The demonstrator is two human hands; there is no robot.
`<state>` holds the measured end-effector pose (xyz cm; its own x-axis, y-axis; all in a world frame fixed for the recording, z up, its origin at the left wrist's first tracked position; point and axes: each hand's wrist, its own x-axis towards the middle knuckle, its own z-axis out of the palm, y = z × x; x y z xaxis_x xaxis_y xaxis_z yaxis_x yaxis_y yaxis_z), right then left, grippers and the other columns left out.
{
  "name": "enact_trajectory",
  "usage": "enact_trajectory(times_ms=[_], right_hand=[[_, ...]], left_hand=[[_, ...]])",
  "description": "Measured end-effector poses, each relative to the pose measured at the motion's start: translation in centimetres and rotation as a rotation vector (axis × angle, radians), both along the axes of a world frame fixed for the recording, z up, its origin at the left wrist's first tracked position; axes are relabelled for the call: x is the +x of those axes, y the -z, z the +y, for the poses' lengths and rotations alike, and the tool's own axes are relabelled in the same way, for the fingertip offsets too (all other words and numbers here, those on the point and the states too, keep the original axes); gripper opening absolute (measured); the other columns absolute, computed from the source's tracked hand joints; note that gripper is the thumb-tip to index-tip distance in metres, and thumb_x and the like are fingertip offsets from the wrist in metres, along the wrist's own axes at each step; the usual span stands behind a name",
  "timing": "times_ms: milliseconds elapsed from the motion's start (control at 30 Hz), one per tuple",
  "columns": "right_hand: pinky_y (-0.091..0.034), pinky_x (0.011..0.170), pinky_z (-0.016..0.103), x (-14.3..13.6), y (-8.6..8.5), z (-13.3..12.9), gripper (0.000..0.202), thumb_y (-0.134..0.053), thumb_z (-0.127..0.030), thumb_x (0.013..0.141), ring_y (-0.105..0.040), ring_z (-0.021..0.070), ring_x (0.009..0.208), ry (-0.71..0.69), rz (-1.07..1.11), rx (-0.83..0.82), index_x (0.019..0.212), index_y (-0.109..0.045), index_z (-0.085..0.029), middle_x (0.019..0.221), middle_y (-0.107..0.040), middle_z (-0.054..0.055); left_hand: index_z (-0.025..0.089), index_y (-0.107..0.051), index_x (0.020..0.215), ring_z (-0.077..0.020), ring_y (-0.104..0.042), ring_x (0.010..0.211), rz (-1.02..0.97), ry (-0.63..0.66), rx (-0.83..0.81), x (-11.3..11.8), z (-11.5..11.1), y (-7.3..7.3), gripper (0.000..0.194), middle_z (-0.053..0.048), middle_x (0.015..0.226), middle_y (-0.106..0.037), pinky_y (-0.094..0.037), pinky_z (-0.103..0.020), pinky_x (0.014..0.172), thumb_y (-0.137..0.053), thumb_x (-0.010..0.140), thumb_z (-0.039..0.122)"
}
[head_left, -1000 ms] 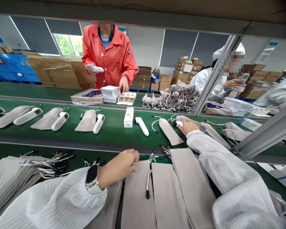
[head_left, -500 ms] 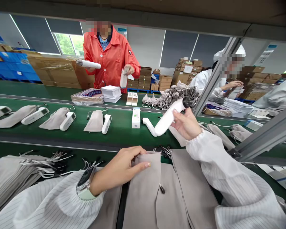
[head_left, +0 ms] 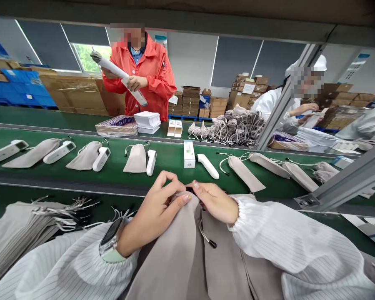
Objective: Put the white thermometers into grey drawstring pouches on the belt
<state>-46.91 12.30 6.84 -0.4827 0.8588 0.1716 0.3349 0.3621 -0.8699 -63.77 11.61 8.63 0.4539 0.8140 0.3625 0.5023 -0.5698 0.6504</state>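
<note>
Grey fabric drawstring pouch (head_left: 171, 246) over flat grey fabric pouches (head_left: 223, 254), its mouth pinched by the left hand (head_left: 154, 208) and apparently not yet cinched; right hand (head_left: 218, 202) at the opening, its grip hidden.

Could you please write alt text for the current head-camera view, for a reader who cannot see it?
The left hand pinches the top end of a grey cloth bag, with the right hand close beside it. Beyond, a green belt holds white handheld devices, more grey bags and a small box; across it stands a person in a red jacket.
</note>
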Motion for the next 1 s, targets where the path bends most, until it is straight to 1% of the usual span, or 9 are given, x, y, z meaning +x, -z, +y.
enact_trajectory(times_ms=[200, 367, 433, 533, 600, 667, 733, 800, 1000], right_hand=[[-0.039, 0.055, 0.025, 0.7, 0.5, 0.7, 0.055, -0.017, -0.051, 0.085, -0.051, 0.0126, 0.056, -0.084, -0.288, 0.409, 0.094, -0.063, -0.021, 0.063, -0.056, 0.002], [-0.040, 0.055, 0.027, 6.6, -0.3, 5.7, 0.059, -0.021, -0.055, 0.082, -0.047, 0.0116, 0.047, 0.571, 0.041, 0.335, 0.084, -0.064, -0.015, 0.052, -0.052, 0.001], [-0.041, 0.056, 0.027, 6.4, -0.3, 5.3, 0.053, -0.033, -0.057, 0.078, -0.048, 0.0108, 0.050, 0.401, 0.096, 0.244, 0.093, -0.061, -0.014, 0.056, -0.053, 0.000], [-0.043, 0.060, 0.026, 2.7, 0.2, 2.9, 0.059, -0.065, -0.049, 0.058, -0.053, 0.0116, 0.063, -0.127, 0.079, 0.079, 0.106, -0.052, -0.018, 0.073, -0.058, -0.001], [-0.044, 0.065, 0.026, 0.9, 0.2, 2.2, 0.050, -0.071, -0.039, 0.052, -0.055, 0.0127, 0.069, -0.250, 0.105, 0.058, 0.095, -0.055, -0.018, 0.076, -0.058, -0.001], [-0.045, 0.068, 0.028, 1.8, -0.2, 3.1, 0.035, -0.066, -0.035, 0.057, -0.056, 0.0142, 0.072, -0.030, 0.147, 0.108, 0.085, -0.054, -0.017, 0.077, -0.057, 0.000], [-0.045, 0.069, 0.031, 5.5, -0.8, 5.2, 0.038, -0.059, -0.035, 0.064, -0.056, 0.0162, 0.077, 0.535, 0.082, 0.202, 0.096, -0.049, -0.018, 0.087, -0.057, 0.004], [-0.043, 0.071, 0.033, 10.6, -0.8, 7.7, 0.049, -0.056, -0.038, 0.066, -0.054, 0.0189, 0.082, 1.090, -0.300, 0.244, 0.109, -0.041, -0.020, 0.098, -0.055, 0.009], [-0.034, 0.069, 0.051, 18.8, 3.4, 10.7, 0.054, -0.058, -0.030, 0.063, -0.048, 0.0383, 0.090, 1.266, -0.765, 0.066, 0.111, -0.043, -0.009, 0.090, -0.054, 0.023]], left_hand=[[0.019, -0.049, 0.075, -0.0104, -0.045, 0.067, 0.188, 0.015, -0.026, -0.9, 0.8, -0.8, 0.022, 0.000, 0.082, -0.043, -0.035, -0.022, 0.062, -0.036, 0.086, 0.033], [0.017, -0.036, 0.052, -0.0082, -0.028, 0.045, 0.247, 0.020, -0.286, -1.8, 0.5, -2.3, 0.042, 0.005, 0.049, -0.029, -0.022, -0.021, 0.044, -0.033, 0.084, 0.044], [0.017, -0.041, 0.057, -0.0074, -0.027, 0.044, 0.044, 0.031, -0.284, -1.7, 0.0, -2.6, 0.038, 0.005, 0.049, -0.030, -0.022, -0.020, 0.042, -0.032, 0.085, 0.041], [0.018, -0.051, 0.076, -0.0071, -0.037, 0.047, -0.145, 0.127, -0.247, -1.1, -0.7, -2.2, 0.027, 0.004, 0.058, -0.045, -0.031, -0.018, 0.045, -0.031, 0.087, 0.033], [0.018, -0.052, 0.082, -0.0088, -0.047, 0.060, -0.130, 0.196, -0.223, -0.7, -0.7, -1.3, 0.024, 0.000, 0.073, -0.053, -0.039, -0.019, 0.056, -0.031, 0.088, 0.030], [0.020, -0.051, 0.091, -0.0124, -0.051, 0.079, -0.068, 0.164, -0.154, -0.4, -0.2, -0.2, 0.020, -0.002, 0.089, -0.055, -0.041, -0.023, 0.070, -0.034, 0.087, 0.030], [0.021, -0.048, 0.103, -0.0167, -0.047, 0.096, 0.090, 0.136, -0.051, -0.3, 0.7, 1.2, 0.021, -0.004, 0.104, -0.052, -0.038, -0.028, 0.081, -0.041, 0.085, 0.029], [0.021, -0.048, 0.107, -0.0204, -0.044, 0.101, 0.337, 0.193, 0.007, -0.2, 1.5, 2.5, 0.025, -0.005, 0.109, -0.050, -0.036, -0.033, 0.084, -0.046, 0.083, 0.025], [0.015, -0.055, 0.090, -0.0201, -0.048, 0.088, 0.625, 0.247, 0.000, 0.3, 2.0, 4.3, 0.013, -0.006, 0.093, -0.053, -0.040, -0.030, 0.074, -0.047, 0.080, 0.015]])
